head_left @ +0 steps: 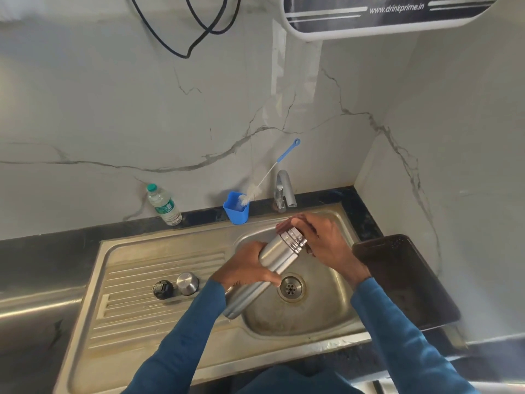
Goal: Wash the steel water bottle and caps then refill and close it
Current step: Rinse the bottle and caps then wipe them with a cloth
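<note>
Head view: "www.drinkprime.in" is showing on the water purifier [383, 15] mounted above. One steel bottle [264, 275] is tilting over the sink [312, 322] basin, its mouth up toward the tap [284, 191]. The left hand [244, 265] is wrapping its grip round the bottle's middle; the right hand [321, 240] is curling round the neck, covering the mouth. Two caps are sitting on the drainboard, one black cap [163, 289] beside one steel cap [187, 283]. One plastic bottle [164, 204], its label unreadable, and one blue cup [236, 207] holding one bottle brush [270, 174] are standing on the counter [42, 257]. One dark tray [403, 280] is lying right.
</note>
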`<state>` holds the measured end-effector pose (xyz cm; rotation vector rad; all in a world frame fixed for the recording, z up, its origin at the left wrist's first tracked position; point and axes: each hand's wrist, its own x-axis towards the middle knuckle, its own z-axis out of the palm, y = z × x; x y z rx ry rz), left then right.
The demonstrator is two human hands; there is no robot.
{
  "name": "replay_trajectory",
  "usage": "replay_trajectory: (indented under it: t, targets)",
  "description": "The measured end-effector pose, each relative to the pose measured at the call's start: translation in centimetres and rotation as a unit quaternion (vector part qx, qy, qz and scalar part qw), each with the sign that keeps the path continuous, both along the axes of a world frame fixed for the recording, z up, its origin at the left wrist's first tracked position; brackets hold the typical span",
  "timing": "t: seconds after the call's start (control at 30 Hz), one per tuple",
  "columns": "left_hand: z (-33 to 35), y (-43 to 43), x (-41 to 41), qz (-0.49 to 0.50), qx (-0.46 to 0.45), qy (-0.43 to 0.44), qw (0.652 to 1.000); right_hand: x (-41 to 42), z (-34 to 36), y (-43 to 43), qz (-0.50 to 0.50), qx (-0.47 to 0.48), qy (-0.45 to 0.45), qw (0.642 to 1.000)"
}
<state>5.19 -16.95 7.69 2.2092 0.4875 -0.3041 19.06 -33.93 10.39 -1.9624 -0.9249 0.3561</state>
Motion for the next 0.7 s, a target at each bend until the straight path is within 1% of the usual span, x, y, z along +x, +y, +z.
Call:
replay_trajectory:
  t: [0.1,0.17,0.27,0.37,0.53,0.6,0.7]
  targets:
    - [-0.6,0.5,-0.4,0.01,-0.013,-0.012,1.0,-0.4,-1.9,-0.7,-0.056,0.014,0.099,0.993]
    - [-0.8,0.9,-0.7,0.033,-0.028,-0.02,0.999,-1.1,-2.5,-1.3,-0.072,0.034,0.155,0.985]
    - [-1.4,1.9,-1.4,0.128,-0.095,-0.05,0.986,-1.8,-2.9,-1.6,-0.092,0.054,0.23,0.967]
    - [-2.0,3.3,-2.1,0.211,-0.144,-0.082,0.963,-2.3,-3.3,-1.0,-0.115,0.055,0.259,0.958]
    - [-1.8,4.5,-3.4,0.267,-0.211,-0.121,0.933,-3.5,-3.7,1.5,-0.152,0.031,0.337,0.929]
    - [-2.1,5.1,-4.0,0.28,-0.226,-0.143,0.922,-4.2,-3.8,2.6,-0.147,0.023,0.369,0.918]
    - [-2.2,6.0,-4.7,0.29,-0.232,-0.167,0.913,-5.3,-4.2,4.2,-0.102,0.002,0.374,0.922]
